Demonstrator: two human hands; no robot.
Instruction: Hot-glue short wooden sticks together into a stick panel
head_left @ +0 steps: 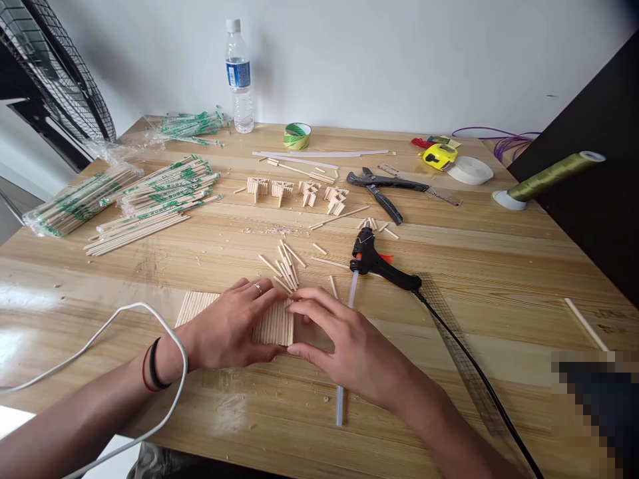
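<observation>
A flat row of wooden sticks (272, 324) lies side by side on the table in front of me, forming a panel. My left hand (234, 322) arches over it, thumb at the near edge and fingers at the far edge. At the panel's right end, my right hand (332, 326) spans the outermost stick between thumb and fingertips. Part of the panel is hidden beneath my left hand. Just beyond my fingers is a loose pile of short cut sticks (287, 266). A black hot glue gun (374, 256) with a clear glue stick (340, 406) rests right of them.
Small stick assemblies (282, 191), black cutters (377, 189) and a yellow tape measure (439, 156) lie farther back. Wrapped chopsticks (164, 186) cover the left. A bottle (242, 86) stands by the wall. A white cable (182, 379) crosses my left forearm; a clear ruler (464, 359) lies right.
</observation>
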